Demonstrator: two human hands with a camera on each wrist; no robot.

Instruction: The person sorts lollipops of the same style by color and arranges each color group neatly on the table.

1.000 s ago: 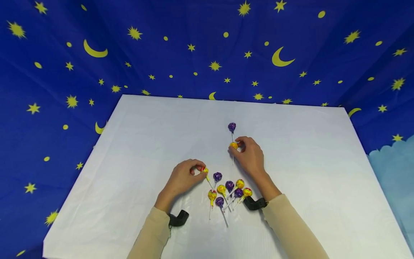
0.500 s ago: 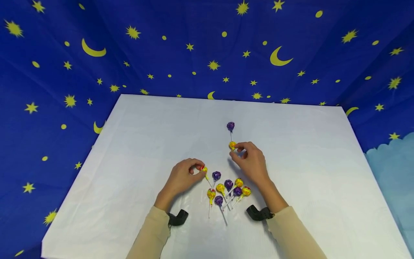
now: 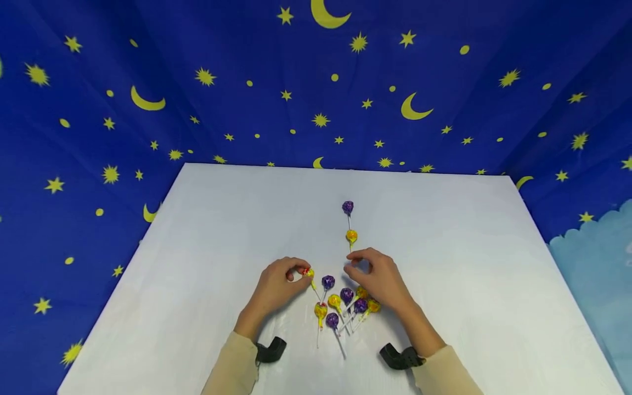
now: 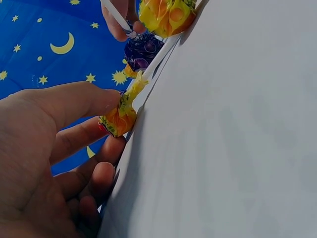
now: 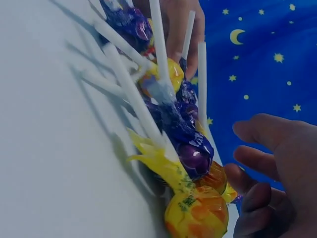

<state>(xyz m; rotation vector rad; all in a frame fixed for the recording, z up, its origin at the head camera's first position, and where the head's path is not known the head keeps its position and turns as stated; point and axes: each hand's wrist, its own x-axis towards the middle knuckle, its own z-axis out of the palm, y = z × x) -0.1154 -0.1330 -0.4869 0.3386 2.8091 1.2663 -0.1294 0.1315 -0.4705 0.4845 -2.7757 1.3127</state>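
Note:
My left hand (image 3: 276, 282) pinches the head of a yellow lollipop (image 4: 119, 121) between thumb and finger, at the left of a loose pile. My right hand (image 3: 380, 277) hovers by the pile's far right side, thumb and fingers apart, holding nothing. Several purple and yellow lollipops make up the pile, among them a purple lollipop (image 3: 332, 321) in front and a yellow lollipop (image 5: 195, 213) large in the right wrist view. Beyond my right fingertips lies another yellow lollipop (image 3: 351, 236), its head at the stick of a far purple lollipop (image 3: 348, 207), roughly in line.
Everything lies on a white table (image 3: 237, 219). A blue cloth (image 3: 237, 49) with yellow moons and stars hangs behind it and at the sides. Black wrist mounts (image 3: 271, 350) stick out near both sleeves.
My right hand has let go of the yellow lollipop below the far purple one and drawn back toward the pile. My left hand keeps its pinch. The head view has tilted upward slightly.

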